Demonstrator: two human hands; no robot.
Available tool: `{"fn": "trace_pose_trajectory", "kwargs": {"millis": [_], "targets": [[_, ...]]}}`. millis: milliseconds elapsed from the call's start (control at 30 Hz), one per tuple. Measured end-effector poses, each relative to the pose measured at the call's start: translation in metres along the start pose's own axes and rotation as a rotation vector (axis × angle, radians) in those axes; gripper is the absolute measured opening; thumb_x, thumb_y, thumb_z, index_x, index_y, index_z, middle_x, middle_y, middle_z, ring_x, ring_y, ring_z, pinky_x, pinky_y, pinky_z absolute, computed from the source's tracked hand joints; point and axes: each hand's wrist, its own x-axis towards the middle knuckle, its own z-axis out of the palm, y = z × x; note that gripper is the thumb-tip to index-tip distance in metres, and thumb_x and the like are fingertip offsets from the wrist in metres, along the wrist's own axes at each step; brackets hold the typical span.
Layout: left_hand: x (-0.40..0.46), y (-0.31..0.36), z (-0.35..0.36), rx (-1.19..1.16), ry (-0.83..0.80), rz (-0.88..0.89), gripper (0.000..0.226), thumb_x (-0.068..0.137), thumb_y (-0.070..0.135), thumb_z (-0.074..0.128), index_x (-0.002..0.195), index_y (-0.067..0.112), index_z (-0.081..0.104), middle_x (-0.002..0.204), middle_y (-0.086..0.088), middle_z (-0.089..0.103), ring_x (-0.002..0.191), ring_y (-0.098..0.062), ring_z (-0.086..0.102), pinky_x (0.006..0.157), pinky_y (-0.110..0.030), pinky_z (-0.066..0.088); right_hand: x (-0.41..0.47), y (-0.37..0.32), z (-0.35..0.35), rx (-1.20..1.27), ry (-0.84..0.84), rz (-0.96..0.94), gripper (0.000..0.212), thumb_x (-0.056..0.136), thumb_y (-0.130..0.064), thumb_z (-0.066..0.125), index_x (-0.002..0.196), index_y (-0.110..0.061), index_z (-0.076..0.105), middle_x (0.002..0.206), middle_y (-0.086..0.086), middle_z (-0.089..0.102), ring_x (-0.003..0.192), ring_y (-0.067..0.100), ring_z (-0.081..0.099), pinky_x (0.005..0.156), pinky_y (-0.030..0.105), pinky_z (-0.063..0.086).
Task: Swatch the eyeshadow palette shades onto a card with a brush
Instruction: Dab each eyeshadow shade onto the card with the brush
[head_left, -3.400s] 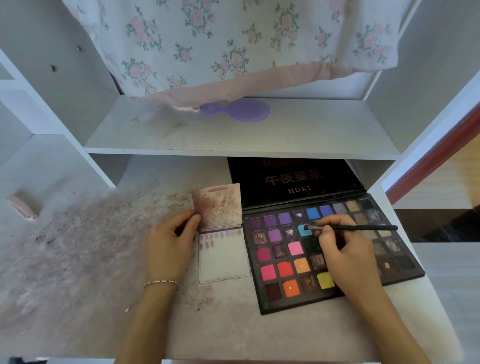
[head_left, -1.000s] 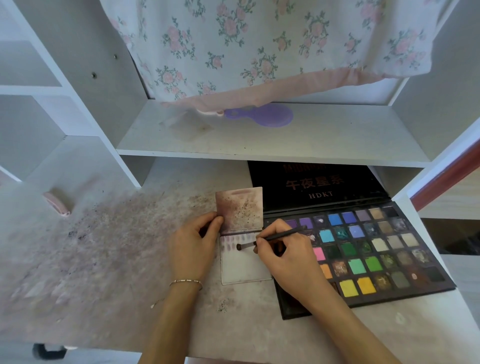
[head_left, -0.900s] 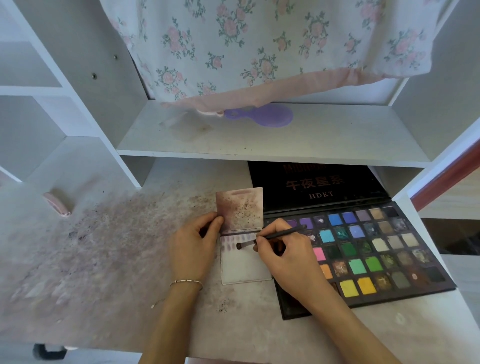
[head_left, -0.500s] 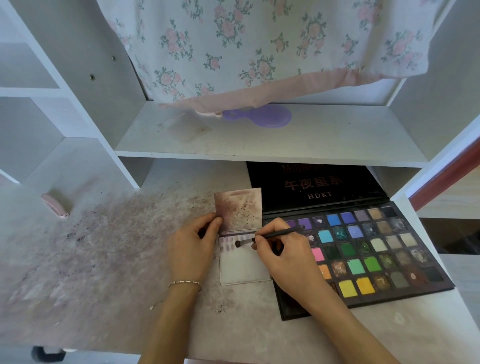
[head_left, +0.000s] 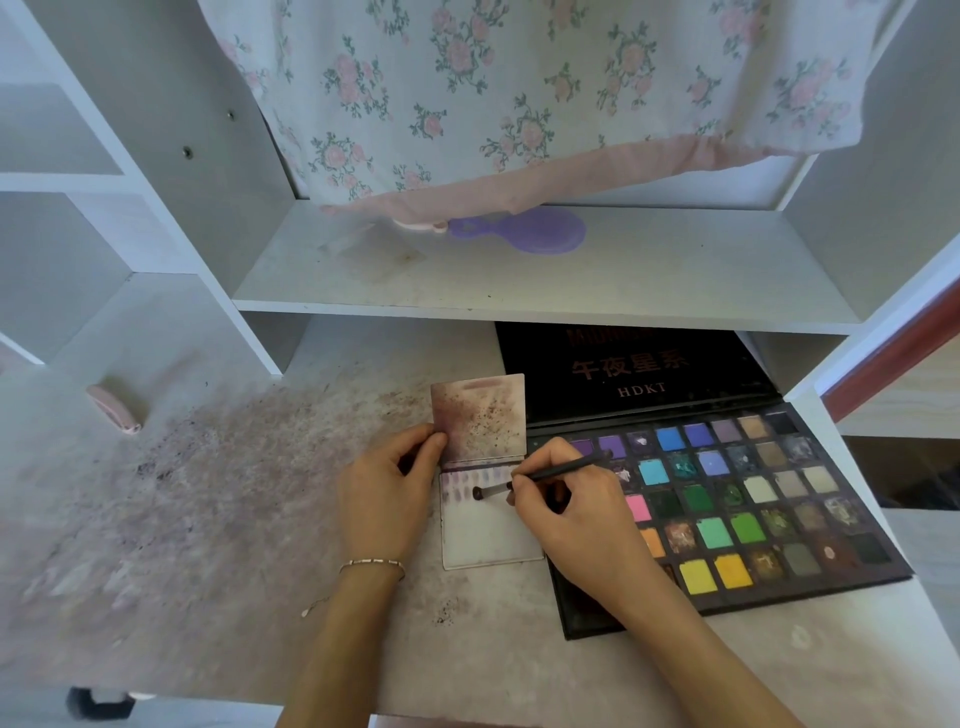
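The card (head_left: 488, 525) lies on the powder-stained white desk (head_left: 208, 519), touching the open eyeshadow palette (head_left: 727, 499); right hand (head_left: 566, 514) pinches the brush (head_left: 540, 475), tip on it; left hand (head_left: 384, 493) pinches the card's raised flap; shelf (head_left: 519, 280) above

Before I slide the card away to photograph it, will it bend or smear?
The card looks thin and flat, so probably light and slightly bendy. Its swatches look powdery, so rubbing would likely smear them. The left hand holds its edge, suggesting it slides easily.
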Motion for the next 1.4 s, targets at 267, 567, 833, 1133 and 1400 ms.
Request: {"fn": "trace_pose_trajectory", "kwargs": {"millis": [267,567,833,1133,1400], "targets": [[0.0,0.0,0.001,-0.009,0.011,0.001,0.014,0.082,0.02,0.065,0.093,0.02,0.073,0.076,0.025,0.061,0.071,0.011,0.055,0.066,-0.005,0.041,-0.001,0.0,0.0,0.017,0.001,0.001,0.014,0.085,-0.016,0.057,0.079,-0.027,0.052,0.074,0.0,0.064,0.071,0.011,0.061,0.062,0.028,0.052],[0.0,0.001,0.0,0.004,0.0,-0.023,0.016,0.083,0.021,0.064,0.097,0.019,0.072,0.082,0.02,0.062,0.075,0.001,0.058,0.069,-0.011,0.041,0.0,-0.002,-0.004,0.225,0.131,-0.009,0.017,0.085,-0.006,0.057,0.08,-0.022,0.056,0.072,0.0,0.065,0.072,0.007,0.063,0.064,0.019,0.052],[-0.001,0.002,0.0,0.006,0.006,-0.021,0.015,0.083,0.022,0.064,0.095,0.021,0.072,0.079,0.023,0.06,0.071,0.009,0.053,0.066,-0.01,0.04,-0.007,-0.001,-0.018,0.324,0.194,-0.018,0.029,0.088,0.0,0.052,0.085,-0.027,0.064,0.079,-0.008,0.07,0.075,0.006,0.065,0.068,0.015,0.051],[-0.003,0.004,-0.001,-0.001,-0.005,-0.027,0.016,0.083,0.019,0.064,0.097,0.017,0.072,0.083,0.015,0.064,0.074,-0.003,0.059,0.068,-0.012,0.041,-0.027,0.022,-0.055,0.163,0.368,0.011,0.031,0.086,-0.001,0.054,0.078,-0.031,0.059,0.07,0.003,0.062,0.059,0.016,0.057,0.052,0.02,0.047],[-0.002,0.004,-0.001,0.02,-0.007,-0.017,0.017,0.083,0.018,0.063,0.097,0.013,0.071,0.086,0.01,0.064,0.076,-0.008,0.059,0.067,-0.01,0.037,-0.033,0.045,-0.091,0.073,0.513,0.078,0.024,0.092,-0.016,0.044,0.084,-0.038,0.05,0.083,-0.01,0.062,0.082,-0.005,0.062,0.053,0.011,0.05]]}}
